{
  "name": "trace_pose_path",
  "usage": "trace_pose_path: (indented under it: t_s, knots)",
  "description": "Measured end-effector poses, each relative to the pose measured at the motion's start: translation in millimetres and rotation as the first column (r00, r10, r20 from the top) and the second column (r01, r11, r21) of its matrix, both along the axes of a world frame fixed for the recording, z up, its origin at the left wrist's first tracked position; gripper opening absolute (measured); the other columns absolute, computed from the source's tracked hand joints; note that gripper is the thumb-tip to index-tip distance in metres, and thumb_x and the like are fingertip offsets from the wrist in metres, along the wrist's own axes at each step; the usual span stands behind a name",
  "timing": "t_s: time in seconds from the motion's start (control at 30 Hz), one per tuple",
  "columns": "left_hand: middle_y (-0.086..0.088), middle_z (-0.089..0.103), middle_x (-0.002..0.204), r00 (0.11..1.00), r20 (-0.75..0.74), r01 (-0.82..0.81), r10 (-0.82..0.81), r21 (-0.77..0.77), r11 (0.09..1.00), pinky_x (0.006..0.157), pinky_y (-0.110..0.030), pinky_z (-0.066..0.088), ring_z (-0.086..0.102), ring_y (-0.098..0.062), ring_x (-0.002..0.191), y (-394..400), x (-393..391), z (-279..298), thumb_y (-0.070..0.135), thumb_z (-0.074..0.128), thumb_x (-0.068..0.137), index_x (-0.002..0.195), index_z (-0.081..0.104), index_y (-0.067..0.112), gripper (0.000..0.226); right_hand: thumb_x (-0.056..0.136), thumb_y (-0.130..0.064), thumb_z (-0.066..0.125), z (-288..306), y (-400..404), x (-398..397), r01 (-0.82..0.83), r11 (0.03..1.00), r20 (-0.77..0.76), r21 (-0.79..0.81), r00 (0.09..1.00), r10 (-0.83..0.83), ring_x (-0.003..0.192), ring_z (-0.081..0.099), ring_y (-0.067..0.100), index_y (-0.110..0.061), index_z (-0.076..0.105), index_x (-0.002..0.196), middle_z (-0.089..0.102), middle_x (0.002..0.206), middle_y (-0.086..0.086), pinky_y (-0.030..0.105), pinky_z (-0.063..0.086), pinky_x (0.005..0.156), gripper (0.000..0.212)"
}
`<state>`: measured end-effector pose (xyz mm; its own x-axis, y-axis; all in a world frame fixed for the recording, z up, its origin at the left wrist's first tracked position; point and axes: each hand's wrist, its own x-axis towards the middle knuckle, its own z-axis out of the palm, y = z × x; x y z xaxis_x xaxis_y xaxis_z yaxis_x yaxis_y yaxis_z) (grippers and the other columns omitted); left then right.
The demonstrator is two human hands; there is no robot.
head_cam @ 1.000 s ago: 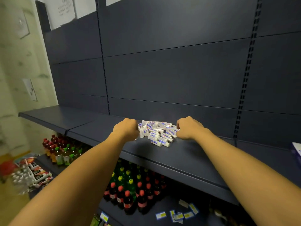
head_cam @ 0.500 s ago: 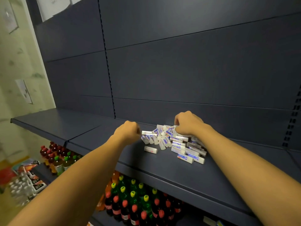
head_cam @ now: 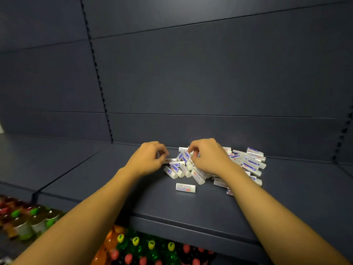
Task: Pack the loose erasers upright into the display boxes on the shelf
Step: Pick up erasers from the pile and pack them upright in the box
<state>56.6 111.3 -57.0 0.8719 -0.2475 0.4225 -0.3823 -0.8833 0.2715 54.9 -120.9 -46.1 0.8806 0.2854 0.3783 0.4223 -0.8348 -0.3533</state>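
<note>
A heap of small white block erasers in blue-and-white paper sleeves [head_cam: 246,165] lies on the dark grey metal shelf [head_cam: 191,207], close to the back panel. Most of them lie flat or lean on one another at mixed angles; none stands clearly upright. One sleeved eraser with a red mark [head_cam: 185,188] lies flat and alone, just in front of the heap and nearer the shelf's front edge.

Both hands reach in over the shelf from below the view. The left hand [head_cam: 148,159] sits at the heap's left edge with its fingers curled, and its fingertips pinch a single eraser [head_cam: 170,160] that lies flat and points toward the pile. The right hand [head_cam: 207,157] rests on top of the middle of the heap with its fingers bent down among the erasers; its fingertips appear to pinch one near the top [head_cam: 188,154], though the exact hold is partly hidden by the knuckles. The two hands are close together but apart, with a few leaning erasers between them. More of the heap spreads out to the right of the right wrist, and a few erasers show below the right forearm.

On the lower shelf stand rows of plastic drink bottles with yellow, green and red caps [head_cam: 152,249], and more bottles with green caps [head_cam: 28,220] at the lower left.
</note>
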Motion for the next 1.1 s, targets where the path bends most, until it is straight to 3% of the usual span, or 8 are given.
trace_pose_path:
  t_s: [0.13, 0.3, 0.47, 0.7, 0.83, 0.97, 1.1]
  knots:
    - [0.016, 0.061, 0.089, 0.988, 0.029, 0.152, -0.151, -0.049, 0.987, 0.07, -0.024, 0.047, 0.057, -0.005, 0.074, 15, 10, -16, 0.023, 0.064, 0.089, 0.092, 0.071, 0.03, 0.01, 0.087, -0.016, 0.058, -15, 17, 0, 0.033, 0.997, 0.035, 0.069, 0.999, -0.036, 0.083, 0.062, 0.012, -0.029, 0.072, 0.104, 0.069, 0.092, -0.012, 0.035, 0.056, 0.074, 0.025]
    - [0.019, 0.061, 0.093, 0.945, 0.025, 0.328, -0.327, -0.121, 0.937, 0.075, -0.032, 0.051, 0.059, -0.007, 0.082, 31, 23, -38, 0.026, 0.064, 0.086, 0.092, 0.069, 0.033, 0.01, 0.088, -0.019, 0.056, -37, 27, 3, 0.11, 0.987, 0.087, 0.12, 0.989, -0.121, 0.081, 0.062, 0.012, -0.031, 0.072, 0.097, 0.072, 0.096, -0.011, 0.036, 0.055, 0.077, 0.022]
    - [0.018, 0.063, 0.092, 0.899, -0.021, 0.434, -0.437, -0.09, 0.897, 0.083, -0.033, 0.05, 0.057, -0.005, 0.09, 37, 34, -45, 0.034, 0.07, 0.085, 0.095, 0.069, 0.034, 0.01, 0.086, -0.018, 0.059, -47, 25, 3, 0.081, 0.992, 0.132, 0.092, 0.987, -0.093, 0.076, 0.059, 0.002, -0.029, 0.074, 0.094, 0.071, 0.092, -0.015, 0.031, 0.054, 0.076, 0.02]
    - [0.017, 0.061, 0.093, 0.883, -0.093, 0.45, -0.461, -0.117, 0.885, 0.083, -0.021, 0.044, 0.054, -0.002, 0.093, 40, 35, -44, 0.029, 0.077, 0.086, 0.096, 0.075, 0.032, 0.011, 0.085, -0.016, 0.06, -47, 26, -1, 0.027, 0.993, 0.161, 0.116, 0.986, -0.046, 0.084, 0.063, 0.004, -0.026, 0.075, 0.092, 0.071, 0.092, -0.015, 0.021, 0.048, 0.078, 0.019]
    - [0.012, 0.068, 0.087, 0.913, -0.113, 0.364, -0.392, -0.208, 0.908, 0.071, -0.016, 0.039, 0.057, -0.003, 0.079, 41, 30, -39, 0.018, 0.078, 0.084, 0.088, 0.075, 0.029, 0.012, 0.084, -0.014, 0.065, -49, 28, 0, 0.026, 0.992, 0.105, 0.121, 0.994, -0.039, 0.083, 0.062, -0.001, -0.026, 0.077, 0.093, 0.067, 0.086, -0.022, 0.014, 0.045, 0.076, 0.02]
    - [0.007, 0.068, 0.076, 0.962, -0.012, 0.234, -0.275, -0.49, 0.84, 0.06, -0.011, 0.038, 0.05, -0.004, 0.064, 47, 26, -29, 0.008, 0.075, 0.084, 0.083, 0.077, 0.023, 0.015, 0.082, -0.024, 0.072, -48, 34, 6, 0.022, 0.992, 0.068, 0.12, 0.997, -0.031, 0.084, 0.063, 0.002, -0.03, 0.076, 0.092, 0.071, 0.085, -0.016, 0.025, 0.051, 0.079, 0.012]
    - [0.008, 0.07, 0.078, 0.976, 0.009, 0.186, -0.218, -0.563, 0.806, 0.061, -0.012, 0.039, 0.052, -0.009, 0.068, 48, 25, -26, 0.007, 0.075, 0.085, 0.085, 0.077, 0.022, 0.015, 0.08, -0.046, 0.076, -41, 47, 13, 0.065, 0.998, -0.011, 0.015, 0.998, -0.065, 0.084, 0.059, 0.0, -0.033, 0.075, 0.095, 0.068, 0.079, -0.019, 0.034, 0.054, 0.079, 0.02]
